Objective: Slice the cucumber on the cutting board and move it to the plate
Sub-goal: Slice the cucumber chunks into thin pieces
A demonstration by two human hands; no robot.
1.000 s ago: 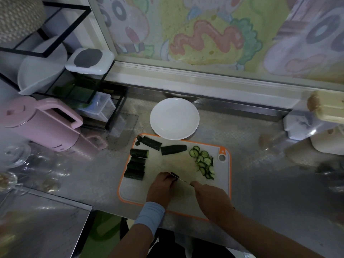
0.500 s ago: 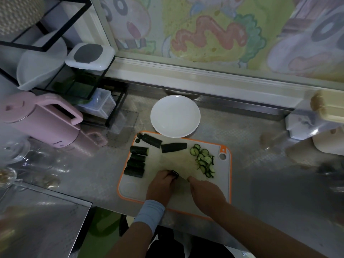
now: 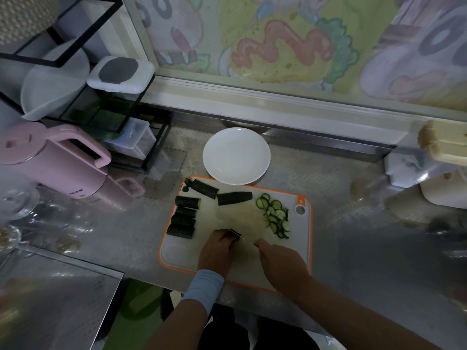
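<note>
View from above of a metal worktop. A white cutting board with an orange rim lies in the middle, and its near edge is close to the worktop's front edge. A white plate sits just beyond the board, its near rim overlapping the board's far edge.

The left hand, wearing a pale wristband, rests on the near half of the board. Its grip is curled over a cucumber piece, and only the piece's dark end shows at the fingertips. The right hand is just beside it, its grip closed around a knife whose thin blade meets that dark end.

Four cucumber chunks line the board's left edge and two more lie along its far edge. A heap of cucumber slices sits towards the right edge. Bare white board shows between chunks and slices, and at the near left corner.

A pink kettle and a black wire rack stand on the left, well apart from the board.
</note>
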